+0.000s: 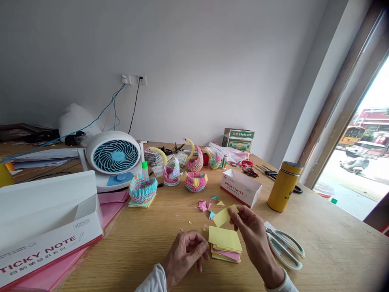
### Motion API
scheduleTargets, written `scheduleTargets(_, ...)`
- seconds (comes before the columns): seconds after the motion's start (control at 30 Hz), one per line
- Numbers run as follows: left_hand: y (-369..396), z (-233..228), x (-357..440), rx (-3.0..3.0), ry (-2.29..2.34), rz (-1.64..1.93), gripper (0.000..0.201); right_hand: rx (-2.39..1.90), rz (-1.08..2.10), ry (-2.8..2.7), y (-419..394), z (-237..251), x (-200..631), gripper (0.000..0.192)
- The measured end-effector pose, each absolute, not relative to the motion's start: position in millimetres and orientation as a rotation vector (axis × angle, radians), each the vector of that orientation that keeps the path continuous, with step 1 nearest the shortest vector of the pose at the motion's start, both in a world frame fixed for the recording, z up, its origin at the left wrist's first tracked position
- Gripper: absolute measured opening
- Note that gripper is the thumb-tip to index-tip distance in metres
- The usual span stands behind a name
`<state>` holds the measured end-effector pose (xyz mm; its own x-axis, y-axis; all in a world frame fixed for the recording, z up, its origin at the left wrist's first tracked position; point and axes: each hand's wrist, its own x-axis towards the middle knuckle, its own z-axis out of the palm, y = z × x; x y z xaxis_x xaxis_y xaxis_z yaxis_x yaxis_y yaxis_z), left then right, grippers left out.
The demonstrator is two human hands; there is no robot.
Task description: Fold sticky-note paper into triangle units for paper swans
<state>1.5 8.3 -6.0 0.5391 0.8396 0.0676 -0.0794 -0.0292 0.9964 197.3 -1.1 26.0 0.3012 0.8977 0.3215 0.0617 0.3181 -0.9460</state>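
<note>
My right hand (253, 237) pinches a small yellow paper piece (223, 216) just above a stack of yellow and pink sticky notes (225, 244) on the wooden table (328, 243). My left hand (185, 253) rests beside the stack's left edge, fingers curled with nothing visible in them. Small folded paper triangles (205, 205) in pink, blue and yellow lie just beyond the stack.
Scissors (285, 247) lie right of my right hand. A yellow flask (284, 186), a small sticky-note box (240, 187), several paper swans and baskets (182, 170), a desk fan (113, 159) and a large sticky-note box (48, 227) on pink sheets stand around.
</note>
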Motion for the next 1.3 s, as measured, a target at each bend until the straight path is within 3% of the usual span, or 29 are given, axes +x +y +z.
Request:
scheduleTargets(0.33, 12, -6, 2, 1.393, 0.851, 1.057, 0.046, -0.936, 1.096, -1.121, -6, 0, 153, 0.039)
scheduleTargets(1.3, 8, 1, 0, 1.519, 0.844, 0.970, 0.038, -1.059, 1.114, -1.244, -8, -11, 149, 0.041)
